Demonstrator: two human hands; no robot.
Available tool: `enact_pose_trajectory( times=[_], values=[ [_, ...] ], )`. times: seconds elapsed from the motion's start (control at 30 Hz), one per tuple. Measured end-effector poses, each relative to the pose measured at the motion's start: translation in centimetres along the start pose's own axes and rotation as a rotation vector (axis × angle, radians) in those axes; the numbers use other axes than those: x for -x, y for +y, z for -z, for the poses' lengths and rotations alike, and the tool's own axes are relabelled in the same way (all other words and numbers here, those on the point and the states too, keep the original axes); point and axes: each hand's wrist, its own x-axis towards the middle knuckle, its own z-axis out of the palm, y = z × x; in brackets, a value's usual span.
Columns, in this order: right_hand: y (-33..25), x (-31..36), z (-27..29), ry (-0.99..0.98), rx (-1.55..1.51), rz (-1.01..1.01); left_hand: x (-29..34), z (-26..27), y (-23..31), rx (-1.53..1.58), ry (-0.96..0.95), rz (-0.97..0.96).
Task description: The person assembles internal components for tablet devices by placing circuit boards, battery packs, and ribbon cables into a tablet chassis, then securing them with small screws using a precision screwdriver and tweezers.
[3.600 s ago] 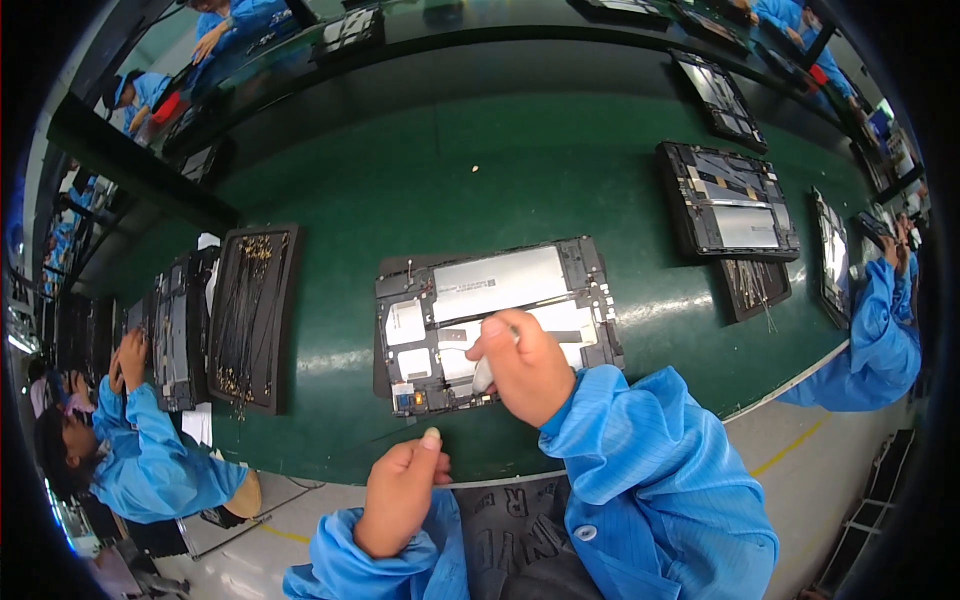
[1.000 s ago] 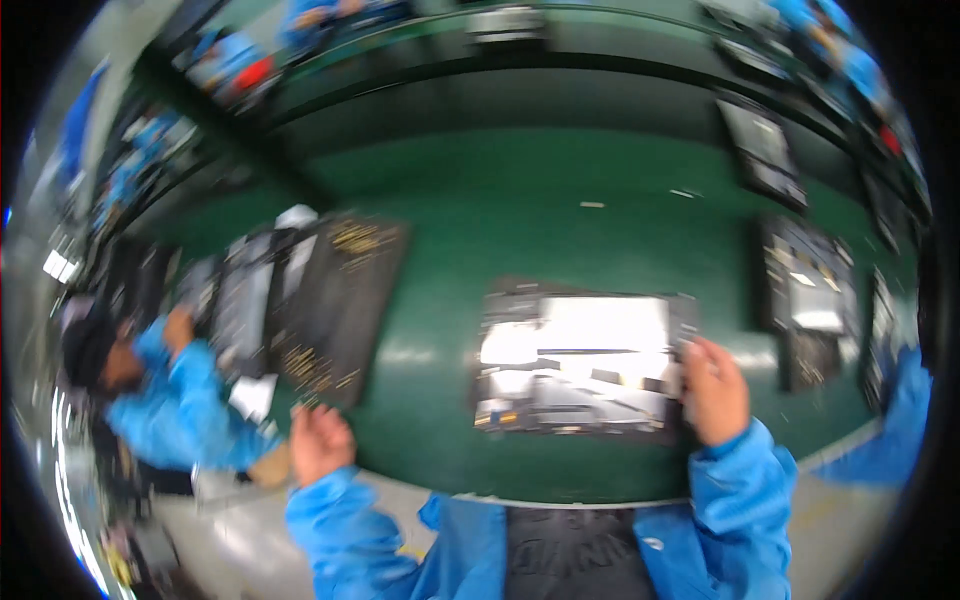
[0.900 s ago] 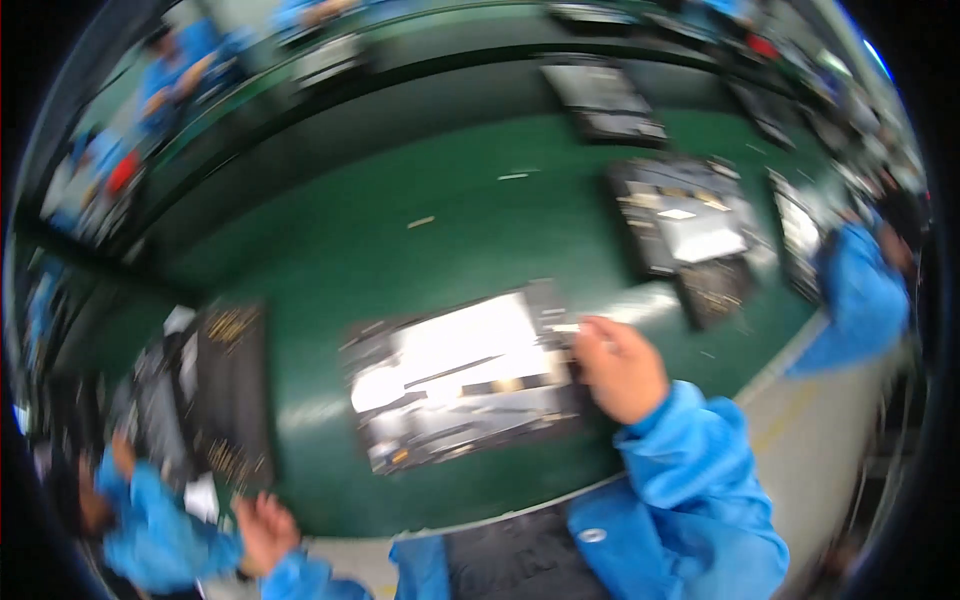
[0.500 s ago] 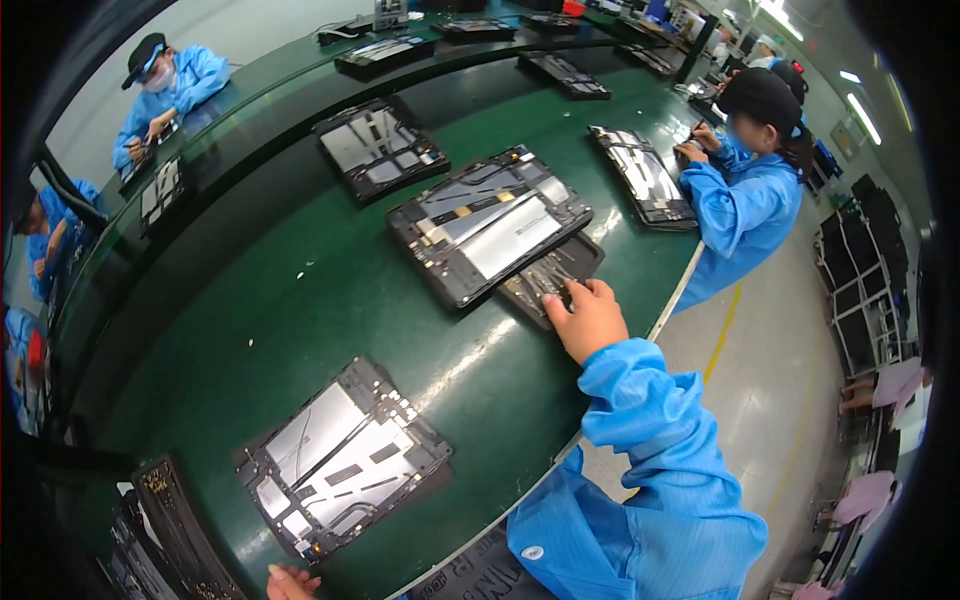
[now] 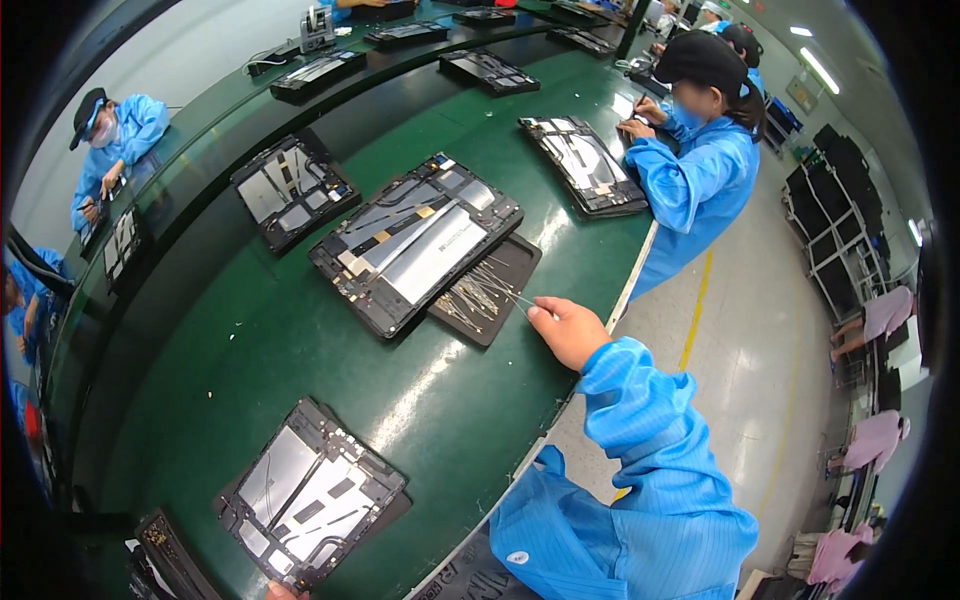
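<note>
Right hand [image 5: 572, 333]: thumb and forefinger together on a thin wire [image 5: 518, 299]; half a second ago the fingers were spread at the tray [image 5: 521, 262], now they've drawn back toward the table's [image 5: 480, 400] edge.
Left hand [image 5: 280, 591]: mostly cut off, by the near device's [image 5: 312, 500] corner; I can't tell how its fingers stand.
Tray: black, holding loose wires [image 5: 470, 300], partly beneath another opened device [image 5: 420, 245].
Tabletop: glossy green, a few pale scraps.
Room: co-worker [image 5: 700, 175] in blue, pale floor [image 5: 750, 350], yellow line [image 5: 697, 310].
</note>
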Motion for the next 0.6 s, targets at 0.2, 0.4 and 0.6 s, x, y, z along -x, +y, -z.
enact_pose_trajectory(
  times=[0.2,0.4,0.6],
  values=[
    [0.7,0.4,-0.3,0.105,0.019,-0.089,0.3,-0.6,2.1,-0.135,-0.197,0.02],
    [0.4,1.2,0.6,0.046,0.016,-0.106,0.7,-1.0,3.2,-0.312,-0.381,-0.06],
    [0.7,1.5,0.3,0.097,-0.008,-0.12,1.1,-0.9,3.0,-0.273,-0.439,-0.102]
  ],
)
